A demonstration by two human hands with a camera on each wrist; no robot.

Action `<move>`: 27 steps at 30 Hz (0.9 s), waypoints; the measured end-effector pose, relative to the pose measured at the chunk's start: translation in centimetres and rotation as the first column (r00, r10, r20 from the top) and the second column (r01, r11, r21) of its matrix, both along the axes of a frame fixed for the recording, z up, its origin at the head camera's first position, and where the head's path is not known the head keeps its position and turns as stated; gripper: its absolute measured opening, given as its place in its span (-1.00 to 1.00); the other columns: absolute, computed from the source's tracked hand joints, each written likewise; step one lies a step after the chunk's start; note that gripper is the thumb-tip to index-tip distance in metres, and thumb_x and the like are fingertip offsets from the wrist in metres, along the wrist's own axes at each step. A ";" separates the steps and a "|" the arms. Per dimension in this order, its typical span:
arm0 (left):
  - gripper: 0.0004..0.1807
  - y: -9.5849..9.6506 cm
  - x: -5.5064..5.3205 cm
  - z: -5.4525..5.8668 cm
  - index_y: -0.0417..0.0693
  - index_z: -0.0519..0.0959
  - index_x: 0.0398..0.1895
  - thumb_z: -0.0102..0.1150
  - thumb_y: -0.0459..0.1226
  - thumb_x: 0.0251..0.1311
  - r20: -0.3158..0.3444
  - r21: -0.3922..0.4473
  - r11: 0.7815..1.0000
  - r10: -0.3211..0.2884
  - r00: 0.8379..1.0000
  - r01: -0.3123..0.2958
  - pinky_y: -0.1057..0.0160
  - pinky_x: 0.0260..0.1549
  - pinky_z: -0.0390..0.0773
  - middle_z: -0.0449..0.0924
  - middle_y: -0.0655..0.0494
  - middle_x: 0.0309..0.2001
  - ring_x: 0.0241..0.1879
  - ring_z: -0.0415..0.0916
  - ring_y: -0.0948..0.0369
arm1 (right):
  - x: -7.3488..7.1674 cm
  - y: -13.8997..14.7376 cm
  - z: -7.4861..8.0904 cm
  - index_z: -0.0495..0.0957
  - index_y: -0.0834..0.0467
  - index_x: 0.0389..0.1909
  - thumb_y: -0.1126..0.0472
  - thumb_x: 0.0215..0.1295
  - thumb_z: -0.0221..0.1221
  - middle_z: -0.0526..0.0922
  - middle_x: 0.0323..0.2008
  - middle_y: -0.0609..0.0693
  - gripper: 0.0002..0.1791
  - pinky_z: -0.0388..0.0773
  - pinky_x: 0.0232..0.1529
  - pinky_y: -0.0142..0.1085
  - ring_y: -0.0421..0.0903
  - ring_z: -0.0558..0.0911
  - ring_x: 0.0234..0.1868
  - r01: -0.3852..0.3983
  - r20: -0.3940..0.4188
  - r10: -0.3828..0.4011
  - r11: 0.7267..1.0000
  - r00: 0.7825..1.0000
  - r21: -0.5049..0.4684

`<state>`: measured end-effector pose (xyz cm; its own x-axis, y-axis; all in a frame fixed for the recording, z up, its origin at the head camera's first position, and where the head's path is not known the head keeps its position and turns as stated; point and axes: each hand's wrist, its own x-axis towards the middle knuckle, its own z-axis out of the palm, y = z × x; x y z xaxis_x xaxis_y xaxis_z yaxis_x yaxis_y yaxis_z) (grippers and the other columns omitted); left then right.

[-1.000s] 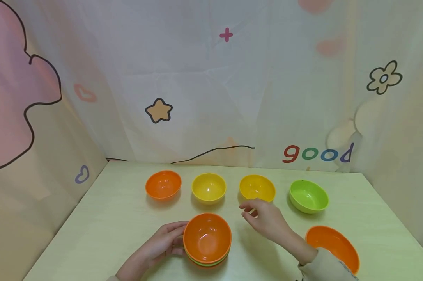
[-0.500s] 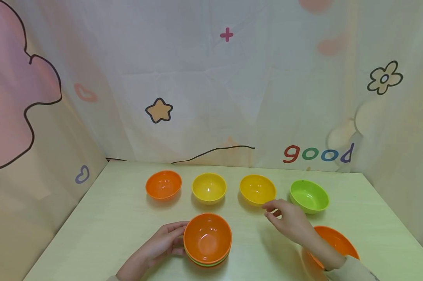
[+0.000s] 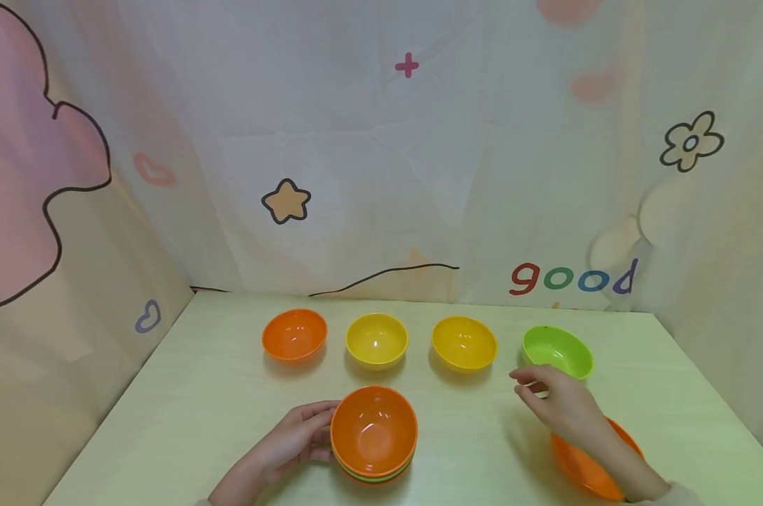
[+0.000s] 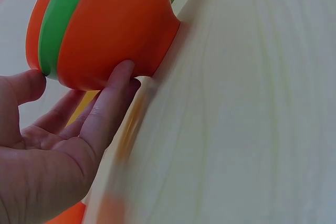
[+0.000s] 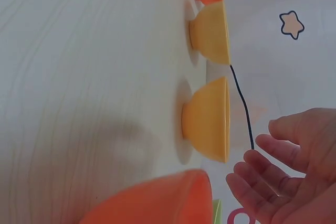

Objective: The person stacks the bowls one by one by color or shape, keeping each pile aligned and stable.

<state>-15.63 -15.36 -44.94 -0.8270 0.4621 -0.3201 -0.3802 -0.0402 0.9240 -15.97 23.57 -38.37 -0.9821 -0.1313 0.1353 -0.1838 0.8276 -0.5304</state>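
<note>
A stack of bowls [image 3: 373,432], orange inside with a green one between two orange ones, stands at the front middle of the table. My left hand [image 3: 295,443] holds its left side. In the left wrist view, the thumb is at the rim of the green bowl [image 4: 63,19] and the fingers lie along the lower orange bowl [image 4: 118,35]. My right hand [image 3: 561,404], fingers loosely bent and holding nothing, hovers in front of the green bowl [image 3: 557,351]. Its forearm passes over the orange bowl [image 3: 584,467] at the front right, hiding part of it.
Along the back of the table [image 3: 185,400] stand an orange bowl [image 3: 295,336], a yellow bowl [image 3: 377,341] and a deeper yellow bowl [image 3: 464,343], in line with the green one. A printed curtain [image 3: 356,154] hangs behind and at both sides.
My right hand has moved right, from in front of the deeper yellow bowl to in front of the green bowl. My left hand and the stack have stayed in place.
</note>
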 end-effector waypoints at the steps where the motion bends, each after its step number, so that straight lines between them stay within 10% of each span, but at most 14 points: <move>1: -0.36 0.0 0.0 0.0 -0.27 0.26 0.28 0.00 -0.02 0.27 -0.002 -0.001 1.000 0.002 1.000 -0.002 0.18 -0.23 0.62 0.52 -0.03 0.08 -0.16 0.58 0.17 | 0.1 0.2 0.1 0.60 0.17 -0.14 0.26 0.18 0.19 0.65 -0.22 0.03 -0.78 0.62 -0.34 -0.32 -0.05 0.62 -0.25 0.010 0.001 -0.010 1.000 1.000 -0.001; 17: -0.38 -0.1 0.0 -0.2 -0.29 0.27 0.26 0.01 -0.06 0.28 -0.007 0.017 1.000 0.000 1.000 0.000 0.15 -0.20 0.62 0.52 -0.02 0.07 -0.14 0.58 0.16 | 0.7 6.1 -0.7 0.57 0.27 -0.09 0.26 0.19 0.16 0.63 -0.23 0.17 -0.72 0.62 -0.33 -0.12 0.16 0.61 -0.22 0.125 -0.097 -0.117 0.989 0.988 0.078; 27: -0.41 -0.1 0.0 -0.1 -0.29 0.29 0.25 0.01 -0.08 0.28 0.002 0.027 1.000 0.000 1.000 0.000 0.15 -0.20 0.62 0.52 -0.03 0.07 -0.14 0.58 0.15 | 1.0 9.2 -1.3 0.50 0.32 -0.01 0.14 0.27 0.11 0.57 -0.11 0.33 -0.62 0.60 -0.31 -0.04 0.28 0.53 -0.14 0.200 0.002 -0.202 0.973 0.979 0.110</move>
